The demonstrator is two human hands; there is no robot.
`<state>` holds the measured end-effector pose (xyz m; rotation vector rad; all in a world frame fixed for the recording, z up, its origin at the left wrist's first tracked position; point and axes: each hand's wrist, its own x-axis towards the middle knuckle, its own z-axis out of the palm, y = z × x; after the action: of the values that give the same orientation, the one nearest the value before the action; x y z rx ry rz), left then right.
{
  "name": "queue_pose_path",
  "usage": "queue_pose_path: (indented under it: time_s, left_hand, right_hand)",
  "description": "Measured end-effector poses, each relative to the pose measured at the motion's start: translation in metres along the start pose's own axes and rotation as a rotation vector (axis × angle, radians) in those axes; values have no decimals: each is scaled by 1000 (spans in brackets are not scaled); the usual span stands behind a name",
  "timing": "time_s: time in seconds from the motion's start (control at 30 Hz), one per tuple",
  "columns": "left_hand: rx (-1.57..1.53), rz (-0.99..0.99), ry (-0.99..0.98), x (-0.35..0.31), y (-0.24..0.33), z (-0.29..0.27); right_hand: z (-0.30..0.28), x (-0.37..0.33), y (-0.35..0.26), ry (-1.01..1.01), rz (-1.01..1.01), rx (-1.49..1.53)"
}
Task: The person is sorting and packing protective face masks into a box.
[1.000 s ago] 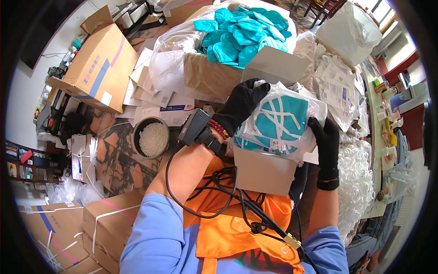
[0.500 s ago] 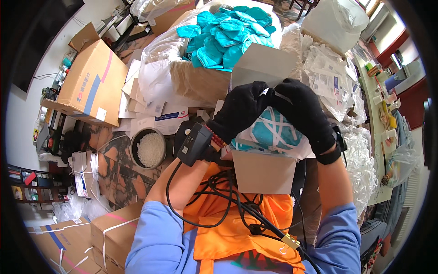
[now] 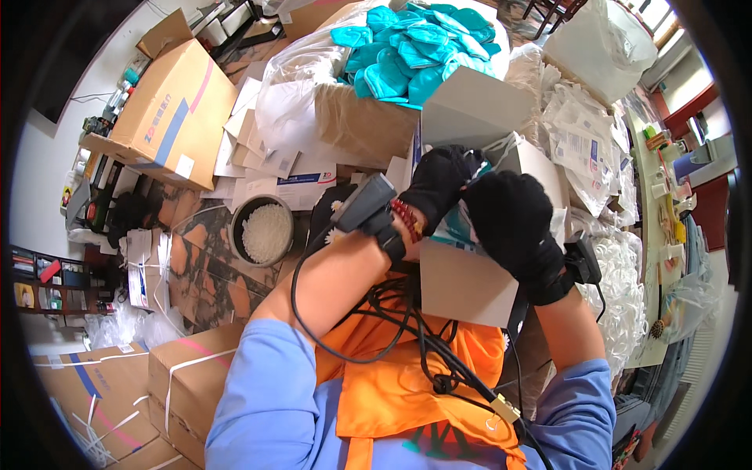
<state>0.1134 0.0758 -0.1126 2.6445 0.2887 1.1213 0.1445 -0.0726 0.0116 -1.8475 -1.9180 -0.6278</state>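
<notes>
Both gloved hands [image 3: 478,207] press teal masks [image 3: 454,227] (barely visible) into white box [image 3: 462,282].

Matt black knit cloth covers the left hand [image 3: 439,184] and right hand [image 3: 513,223]. The small box [image 3: 462,286] is smooth matt cardboard; the teal masks [image 3: 415,47] look like soft cloth; the bag [image 3: 286,102] is glossy plastic.

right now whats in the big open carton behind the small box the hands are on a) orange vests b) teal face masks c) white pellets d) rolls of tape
b: the big open carton is heaped with teal face masks, just beyond the small box where the left hand and right hand press in; the white pellets sit in a round bowl on the floor.
</notes>
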Motion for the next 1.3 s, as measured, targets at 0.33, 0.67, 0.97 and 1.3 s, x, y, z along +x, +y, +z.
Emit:
queue_pose_path:
  time_s: [0.33,0.67,0.97,1.3]
  left_hand:
    - [207,-223,-393,-4,-38,6]
    - [-123,-75,-87,-31,-19,-50]
    - [184,-119,-508,-32,-8,-58]
    - [71,-174,-596,-25,-9,-68]
  right_hand:
    - [-22,-8,-43,-227,-122,2]
    - [-37,-14,21,236,506,345]
    - [-18,-83,40,-117,943,935]
    - [-28,-100,69,71,716,1038]
